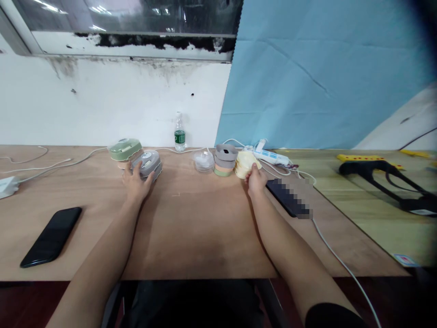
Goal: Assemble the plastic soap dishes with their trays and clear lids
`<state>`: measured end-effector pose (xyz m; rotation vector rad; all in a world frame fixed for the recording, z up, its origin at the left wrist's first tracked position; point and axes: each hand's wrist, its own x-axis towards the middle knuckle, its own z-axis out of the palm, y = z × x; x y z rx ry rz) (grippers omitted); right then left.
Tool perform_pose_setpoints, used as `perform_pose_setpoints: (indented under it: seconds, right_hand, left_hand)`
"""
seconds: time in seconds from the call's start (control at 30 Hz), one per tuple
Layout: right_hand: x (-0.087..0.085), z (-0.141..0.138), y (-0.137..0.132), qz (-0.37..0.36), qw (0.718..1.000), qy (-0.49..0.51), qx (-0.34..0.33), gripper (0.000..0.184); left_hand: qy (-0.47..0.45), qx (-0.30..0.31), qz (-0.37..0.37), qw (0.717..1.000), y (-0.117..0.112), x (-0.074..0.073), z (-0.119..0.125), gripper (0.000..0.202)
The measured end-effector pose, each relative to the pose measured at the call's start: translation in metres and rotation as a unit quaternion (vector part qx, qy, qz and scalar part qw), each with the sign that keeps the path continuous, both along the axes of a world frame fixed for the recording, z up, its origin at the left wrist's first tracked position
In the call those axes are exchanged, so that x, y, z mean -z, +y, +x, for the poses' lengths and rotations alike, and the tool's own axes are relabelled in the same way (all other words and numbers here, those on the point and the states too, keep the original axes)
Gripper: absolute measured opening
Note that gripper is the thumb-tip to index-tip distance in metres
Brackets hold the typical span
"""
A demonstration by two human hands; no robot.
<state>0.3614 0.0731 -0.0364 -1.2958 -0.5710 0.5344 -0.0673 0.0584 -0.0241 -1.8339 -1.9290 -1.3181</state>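
Note:
My left hand (135, 182) rests against a grey round lidded container (147, 162), fingers curled onto its near side. A green lidded container (124, 149) sits just behind it to the left. My right hand (256, 178) grips a tilted cream-coloured round container (245, 163) by its near edge. Between the hands stand a stack of grey, peach and green round pieces (224, 160) and a clear lid or bowl (204, 161).
A black phone (52, 237) lies at the left front of the wooden table (198, 228). Another phone (286, 196) with a white cable lies right of my right hand. A water bottle (179, 133), a power strip (269, 156) and a black tool (385, 178) stand further back.

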Motion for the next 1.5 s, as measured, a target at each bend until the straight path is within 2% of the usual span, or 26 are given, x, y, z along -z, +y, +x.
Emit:
perform_pose_setpoints:
  seconds: [0.17, 0.27, 0.4, 0.53, 0.67, 0.77, 0.83, 0.93, 0.97, 1.1, 1.17, 1.23, 1.3, 1.37, 1.43, 1.5]
  right_hand:
    - [0.001, 0.0, 0.003, 0.003, 1.0, -0.001, 0.005, 0.042]
    - [0.002, 0.001, 0.004, 0.012, 0.998, -0.028, 0.047, 0.043]
    - [0.0, -0.002, 0.0, 0.037, 0.982, -0.151, 0.11, 0.045]
    - [-0.006, -0.013, -0.011, 0.065, 0.959, -0.256, 0.1, 0.047]
    - [-0.011, -0.029, -0.024, 0.08, 0.932, -0.35, 0.055, 0.046]
    - [-0.011, -0.043, -0.032, 0.101, 0.894, -0.436, 0.011, 0.044]
    - [-0.01, -0.054, -0.037, 0.126, 0.863, -0.488, -0.042, 0.039]
    - [-0.012, -0.075, -0.045, 0.147, 0.817, -0.533, -0.164, 0.027]
    - [-0.013, -0.083, -0.048, 0.145, 0.801, -0.542, -0.208, 0.031]
    - [-0.022, -0.104, -0.056, 0.129, 0.738, -0.569, -0.341, 0.073]
    - [-0.025, -0.107, -0.057, 0.12, 0.708, -0.577, -0.39, 0.079]
    - [-0.026, -0.107, -0.058, 0.111, 0.692, -0.579, -0.417, 0.077]
    - [-0.024, -0.105, -0.057, 0.105, 0.694, -0.576, -0.419, 0.069]
    - [-0.02, -0.103, -0.055, 0.1, 0.715, -0.555, -0.413, 0.06]
    - [-0.015, -0.101, -0.052, 0.082, 0.758, -0.51, -0.399, 0.055]
    - [-0.01, -0.098, -0.048, 0.05, 0.803, -0.462, -0.374, 0.062]
  left_hand:
    - [-0.019, 0.006, -0.003, 1.0, 0.0, 0.001, -0.001, 0.062]
    - [-0.048, 0.019, 0.025, 0.998, -0.002, -0.003, -0.002, 0.061]
    - [-0.092, 0.012, 0.025, 0.995, 0.0, -0.005, -0.004, 0.074]
    - [-0.119, 0.035, -0.008, 0.992, 0.0, -0.008, -0.003, 0.074]
    - [-0.122, 0.033, 0.038, 0.991, -0.01, -0.017, 0.004, 0.069]
    - [-0.117, 0.066, 0.095, 0.986, -0.018, -0.022, 0.011, 0.069]
    - [-0.1, 0.102, 0.11, 0.984, -0.023, -0.022, 0.017, 0.069]
    - [-0.041, 0.176, 0.088, 0.979, -0.029, -0.018, 0.03, 0.069]
    - [-0.015, 0.213, 0.066, 0.975, -0.031, -0.017, 0.036, 0.07]
    - [0.07, 0.341, -0.018, 0.937, -0.042, -0.013, 0.057, 0.075]
    - [0.089, 0.368, -0.034, 0.925, -0.047, -0.013, 0.064, 0.076]
    - [0.094, 0.376, -0.039, 0.921, -0.048, -0.013, 0.067, 0.078]
    - [0.087, 0.375, -0.043, 0.922, -0.048, -0.013, 0.067, 0.083]
    - [0.073, 0.373, -0.053, 0.924, -0.048, -0.013, 0.066, 0.09]
    - [0.059, 0.37, -0.063, 0.925, -0.047, -0.014, 0.065, 0.093]
    - [0.055, 0.367, -0.071, 0.926, -0.047, -0.015, 0.064, 0.089]
